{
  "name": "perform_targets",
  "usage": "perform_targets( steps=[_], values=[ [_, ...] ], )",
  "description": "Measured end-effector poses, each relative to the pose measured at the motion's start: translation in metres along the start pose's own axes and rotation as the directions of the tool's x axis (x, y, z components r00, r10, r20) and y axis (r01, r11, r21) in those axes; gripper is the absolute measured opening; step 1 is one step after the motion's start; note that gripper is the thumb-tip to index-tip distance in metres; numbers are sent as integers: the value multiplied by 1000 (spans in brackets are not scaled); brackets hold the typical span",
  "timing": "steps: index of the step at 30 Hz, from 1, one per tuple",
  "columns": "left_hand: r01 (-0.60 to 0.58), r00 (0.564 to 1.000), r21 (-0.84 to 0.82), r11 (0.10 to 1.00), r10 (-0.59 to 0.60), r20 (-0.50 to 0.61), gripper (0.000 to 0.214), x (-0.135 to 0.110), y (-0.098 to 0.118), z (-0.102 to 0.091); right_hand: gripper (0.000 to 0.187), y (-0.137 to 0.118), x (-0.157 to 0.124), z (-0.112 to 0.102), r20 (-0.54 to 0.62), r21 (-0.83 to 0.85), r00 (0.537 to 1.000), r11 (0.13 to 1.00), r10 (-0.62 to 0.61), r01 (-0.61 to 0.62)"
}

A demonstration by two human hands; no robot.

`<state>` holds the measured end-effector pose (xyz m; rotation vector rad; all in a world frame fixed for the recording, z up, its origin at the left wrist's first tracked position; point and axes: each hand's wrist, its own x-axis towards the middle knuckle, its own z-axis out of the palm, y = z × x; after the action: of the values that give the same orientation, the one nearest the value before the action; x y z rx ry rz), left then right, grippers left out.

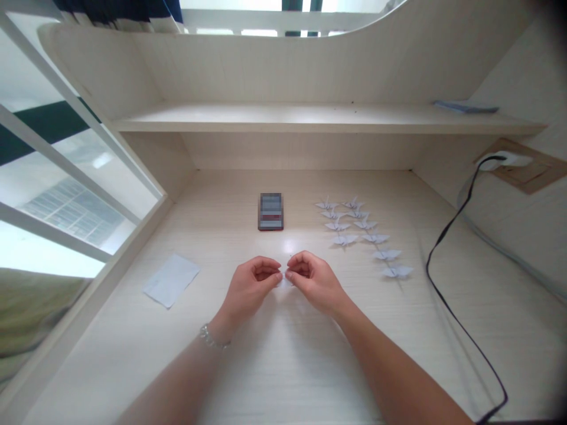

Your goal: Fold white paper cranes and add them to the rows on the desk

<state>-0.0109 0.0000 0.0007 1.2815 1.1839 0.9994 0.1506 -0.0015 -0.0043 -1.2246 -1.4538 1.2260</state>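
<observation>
Over the middle of the pale wooden desk [274,366], my left hand [252,283] and my right hand [312,278] meet fingertip to fingertip. Both are curled in a pinch on a small folded white paper piece [284,283], mostly hidden between the fingers. A bracelet sits on my left wrist. To the right, several folded white paper cranes [363,233] lie in two rows on the desk. A flat sheet of white paper [171,280] lies to the left of my hands.
A dark phone [270,211] lies flat behind my hands. A black cable [447,283] runs from a wall socket [509,160] across the desk's right side. A shelf [310,118] spans above, with a blue flat item [465,107] at its right. Windows stand at the left.
</observation>
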Motion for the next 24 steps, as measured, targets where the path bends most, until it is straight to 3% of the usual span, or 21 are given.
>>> perform_targets(
  steps=[7, 13, 19, 24],
  values=[
    [-72, 997, 80, 994, 69, 40, 15, -3, -1, 1, 10, -2, -1, 1, 23, -113, 1000, 994, 1, 1],
    [-7, 998, 9, 1000, 6, 63, 14, -2, 1, 0, 10, -1, 1, -3, 84, 28, 989, 992, 118, -120],
    [31, 997, -8, 999, -30, 71, 16, -1, 4, -3, 18, -3, 2, -11, 173, 122, 977, 981, 127, -149],
    [21, 997, 3, 1000, -22, 74, 15, -2, 3, -3, 22, -3, 2, -11, 177, 126, 978, 983, 111, -134]
  ],
)
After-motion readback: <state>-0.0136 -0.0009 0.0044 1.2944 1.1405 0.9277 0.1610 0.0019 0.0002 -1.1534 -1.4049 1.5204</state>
